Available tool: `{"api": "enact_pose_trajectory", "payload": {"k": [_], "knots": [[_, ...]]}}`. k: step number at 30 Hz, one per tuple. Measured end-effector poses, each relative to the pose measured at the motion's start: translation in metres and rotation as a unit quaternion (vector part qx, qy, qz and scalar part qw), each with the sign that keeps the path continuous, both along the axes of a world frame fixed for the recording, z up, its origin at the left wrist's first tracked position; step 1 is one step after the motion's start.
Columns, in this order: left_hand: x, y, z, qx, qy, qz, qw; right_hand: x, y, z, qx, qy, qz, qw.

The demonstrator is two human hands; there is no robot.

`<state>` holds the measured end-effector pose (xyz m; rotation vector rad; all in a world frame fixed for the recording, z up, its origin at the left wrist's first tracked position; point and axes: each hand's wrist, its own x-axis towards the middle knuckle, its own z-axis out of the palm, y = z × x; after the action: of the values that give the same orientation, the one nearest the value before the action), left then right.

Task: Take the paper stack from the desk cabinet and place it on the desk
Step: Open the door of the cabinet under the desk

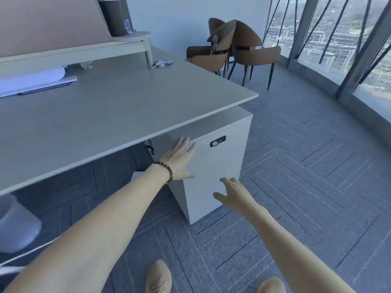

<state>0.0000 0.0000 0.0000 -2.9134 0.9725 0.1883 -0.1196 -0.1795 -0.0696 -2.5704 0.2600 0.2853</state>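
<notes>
A white desk cabinet (215, 172) stands under the right corner of the grey desk (118, 102). Its door is shut, with a black lock (218, 141) near the top. My left hand (179, 159), with a bead bracelet on the wrist, lies flat with fingers spread on the door's upper left edge. My right hand (234, 194) hovers open in front of the door's lower part, holding nothing. A paper stack (33, 80) lies on the desk at the far left. The cabinet's inside is hidden.
Brown chairs (234, 47) stand behind the desk near the glass wall (338, 49). A raised shelf (84, 49) with a dark cylinder sits at the desk's back. A grey bin (17, 227) is under the desk at left. My feet (158, 278) stand on the carpet.
</notes>
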Motion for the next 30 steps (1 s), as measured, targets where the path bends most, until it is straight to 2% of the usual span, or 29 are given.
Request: {"api": "enact_pose_trajectory", "payload": {"k": [3,6,10,13,20,25,30], "knots": [[0.033,-0.013,-0.010,0.003,-0.072,-0.023,0.997,0.034,0.005,-0.029,0.018,0.009,-0.004,1.000],[0.064,-0.025,-0.014,-0.048,-0.093,-0.027,0.994,0.066,0.012,-0.061,0.042,0.022,-0.011,0.999],[0.092,-0.026,-0.026,-0.043,-0.142,-0.040,0.988,0.101,0.018,-0.103,0.087,-0.013,-0.065,0.994],[0.096,-0.026,-0.032,-0.041,-0.149,-0.054,0.986,0.113,0.027,-0.123,0.129,-0.066,-0.107,0.984],[0.098,-0.027,-0.033,-0.038,-0.152,-0.054,0.986,0.131,0.069,-0.148,0.207,-0.090,-0.161,0.961],[0.098,-0.027,-0.032,-0.041,-0.152,-0.052,0.986,0.143,0.087,-0.153,0.208,-0.119,-0.222,0.945],[0.097,-0.028,-0.033,-0.037,-0.153,-0.051,0.986,0.140,0.087,-0.158,0.179,-0.142,-0.223,0.948]]}}
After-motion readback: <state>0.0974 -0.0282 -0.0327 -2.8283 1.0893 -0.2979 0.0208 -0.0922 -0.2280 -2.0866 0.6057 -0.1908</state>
